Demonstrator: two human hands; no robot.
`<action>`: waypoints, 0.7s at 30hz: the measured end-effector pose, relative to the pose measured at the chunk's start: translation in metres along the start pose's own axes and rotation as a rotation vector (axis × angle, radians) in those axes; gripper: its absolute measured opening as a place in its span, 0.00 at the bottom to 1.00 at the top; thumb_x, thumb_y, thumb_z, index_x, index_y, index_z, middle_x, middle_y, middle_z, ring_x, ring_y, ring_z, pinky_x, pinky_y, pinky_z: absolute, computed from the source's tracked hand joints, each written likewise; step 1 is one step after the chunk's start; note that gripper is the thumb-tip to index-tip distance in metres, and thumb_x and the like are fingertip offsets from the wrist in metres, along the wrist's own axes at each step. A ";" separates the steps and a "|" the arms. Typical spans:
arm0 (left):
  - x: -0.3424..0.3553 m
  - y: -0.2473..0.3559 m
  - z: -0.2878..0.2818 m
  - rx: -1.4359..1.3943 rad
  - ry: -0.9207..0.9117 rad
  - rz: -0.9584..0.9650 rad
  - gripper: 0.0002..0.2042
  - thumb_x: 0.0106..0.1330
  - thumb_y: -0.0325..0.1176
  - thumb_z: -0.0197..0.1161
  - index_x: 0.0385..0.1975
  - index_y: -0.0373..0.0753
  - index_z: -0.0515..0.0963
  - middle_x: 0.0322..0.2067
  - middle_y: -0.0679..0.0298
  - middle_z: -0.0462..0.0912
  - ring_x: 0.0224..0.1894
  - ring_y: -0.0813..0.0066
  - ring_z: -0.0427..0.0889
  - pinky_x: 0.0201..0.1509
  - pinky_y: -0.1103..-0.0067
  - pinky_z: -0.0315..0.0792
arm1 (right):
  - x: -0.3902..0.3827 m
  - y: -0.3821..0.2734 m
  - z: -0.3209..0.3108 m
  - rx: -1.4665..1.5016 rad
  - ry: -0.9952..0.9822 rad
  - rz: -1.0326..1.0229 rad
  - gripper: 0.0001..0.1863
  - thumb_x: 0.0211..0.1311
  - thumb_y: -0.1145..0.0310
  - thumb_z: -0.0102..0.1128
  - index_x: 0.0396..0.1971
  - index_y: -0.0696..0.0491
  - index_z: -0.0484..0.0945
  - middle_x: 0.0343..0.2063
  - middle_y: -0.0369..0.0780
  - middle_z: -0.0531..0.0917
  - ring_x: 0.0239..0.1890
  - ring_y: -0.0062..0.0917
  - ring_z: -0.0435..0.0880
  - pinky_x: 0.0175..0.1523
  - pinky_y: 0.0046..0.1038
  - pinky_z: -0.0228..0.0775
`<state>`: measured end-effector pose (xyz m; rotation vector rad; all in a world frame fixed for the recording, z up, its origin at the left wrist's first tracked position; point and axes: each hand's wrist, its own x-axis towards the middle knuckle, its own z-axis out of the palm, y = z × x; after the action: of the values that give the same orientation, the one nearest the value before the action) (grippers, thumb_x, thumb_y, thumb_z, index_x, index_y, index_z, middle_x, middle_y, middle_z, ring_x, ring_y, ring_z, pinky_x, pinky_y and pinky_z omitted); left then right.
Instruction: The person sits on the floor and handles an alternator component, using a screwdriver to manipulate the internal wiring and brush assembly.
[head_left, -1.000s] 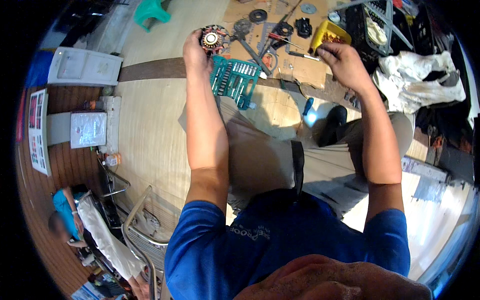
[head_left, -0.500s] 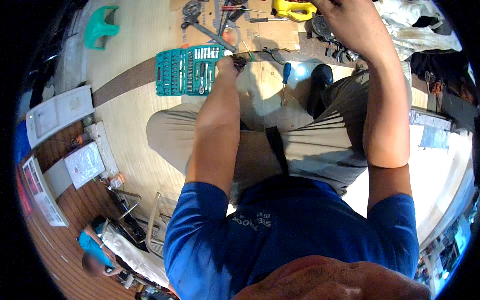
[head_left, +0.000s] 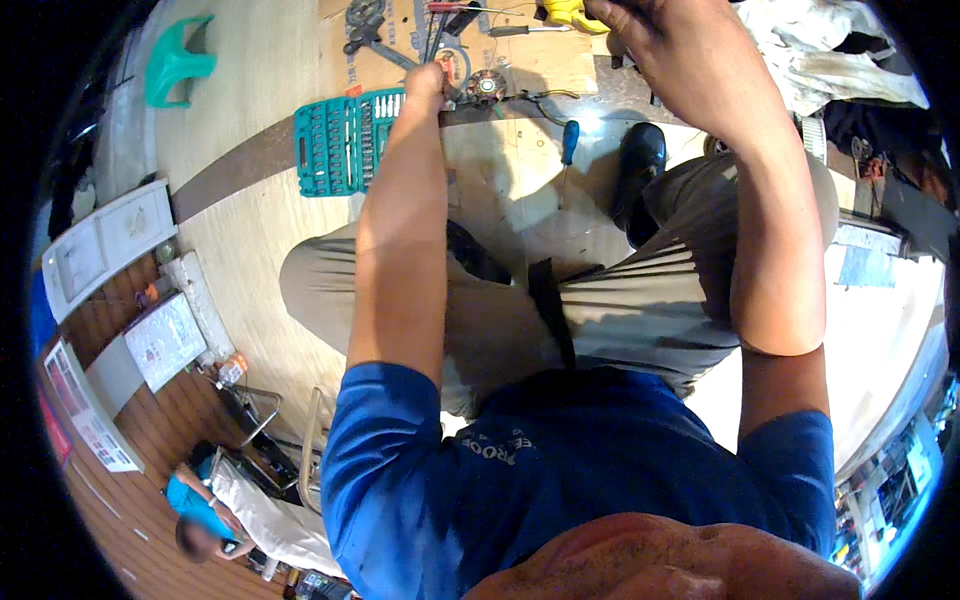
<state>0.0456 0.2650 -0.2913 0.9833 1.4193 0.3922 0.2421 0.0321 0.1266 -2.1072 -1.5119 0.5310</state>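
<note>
Near the top edge, my left hand (head_left: 427,84) is closed, with a round metal part (head_left: 487,85) at its fingers. That part has a pale centre and a dark rim; most of my grip is hidden. Beside my left forearm lies an open green socket set case (head_left: 335,150) with rows of sockets and bits. My right hand (head_left: 675,55) is raised at the upper right, its fingers curled close to a yellow-handled tool (head_left: 572,14). Whatever those fingers hold is out of sight. Pliers (head_left: 552,97) and a blue-handled screwdriver (head_left: 570,145) lie between my hands and legs.
Cardboard (head_left: 560,65) under the far tools carries a red-handled screwdriver (head_left: 465,9) and a dark-handled screwdriver (head_left: 525,31). A green stool (head_left: 180,62) stands far left. White cloth (head_left: 810,50) lies far right. At lower left, another person (head_left: 205,500) sits by a chair.
My left hand has moved forward from the socket case to the cardboard edge, the round part moving with it. My right hand has shifted slightly left and down. The view has shifted a little.
</note>
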 end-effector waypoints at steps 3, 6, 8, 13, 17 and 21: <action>-0.051 0.073 -0.026 0.451 0.013 0.256 0.14 0.61 0.33 0.49 0.36 0.30 0.77 0.28 0.56 0.80 0.26 0.65 0.78 0.29 0.70 0.72 | 0.001 -0.002 0.007 0.057 0.104 -0.209 0.08 0.58 0.72 0.55 0.29 0.63 0.78 0.23 0.54 0.78 0.29 0.47 0.79 0.36 0.38 0.71; -0.150 0.143 -0.022 1.289 -0.419 0.620 0.19 0.56 0.30 0.52 0.47 0.34 0.77 0.39 0.57 0.83 0.39 0.70 0.80 0.44 0.76 0.72 | 0.004 0.003 0.014 0.106 0.137 -0.233 0.08 0.58 0.72 0.55 0.30 0.63 0.79 0.24 0.54 0.78 0.28 0.46 0.79 0.35 0.36 0.71; -0.218 0.165 -0.029 1.161 -0.601 0.583 0.20 0.57 0.29 0.51 0.50 0.34 0.76 0.43 0.58 0.82 0.45 0.70 0.79 0.52 0.78 0.69 | 0.003 -0.005 0.018 0.166 0.150 -0.203 0.09 0.58 0.71 0.57 0.32 0.63 0.79 0.25 0.53 0.79 0.29 0.44 0.80 0.35 0.33 0.70; -0.326 0.179 -0.050 -0.390 -0.741 0.442 0.24 0.67 0.38 0.54 0.59 0.31 0.63 0.53 0.50 0.73 0.53 0.58 0.74 0.53 0.66 0.70 | -0.006 -0.017 0.047 0.266 0.122 -0.282 0.10 0.60 0.69 0.56 0.32 0.62 0.79 0.26 0.51 0.80 0.29 0.39 0.81 0.36 0.33 0.71; -0.346 0.193 -0.046 -0.756 -0.479 0.636 0.19 0.72 0.41 0.43 0.52 0.32 0.66 0.49 0.49 0.74 0.50 0.56 0.74 0.56 0.62 0.69 | -0.014 -0.018 0.064 0.225 -0.135 -0.270 0.12 0.61 0.67 0.56 0.37 0.60 0.79 0.30 0.51 0.81 0.33 0.36 0.83 0.39 0.32 0.72; -0.315 0.188 -0.075 -0.841 -0.321 0.603 0.16 0.73 0.41 0.40 0.44 0.34 0.69 0.40 0.50 0.77 0.44 0.55 0.77 0.53 0.58 0.71 | -0.024 -0.025 0.064 0.201 -0.140 -0.357 0.12 0.61 0.67 0.55 0.37 0.60 0.79 0.32 0.50 0.82 0.34 0.36 0.83 0.42 0.30 0.73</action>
<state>-0.0185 0.1609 0.0626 0.6954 0.5288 1.1130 0.1789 0.0260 0.0908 -1.6298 -1.7814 0.6743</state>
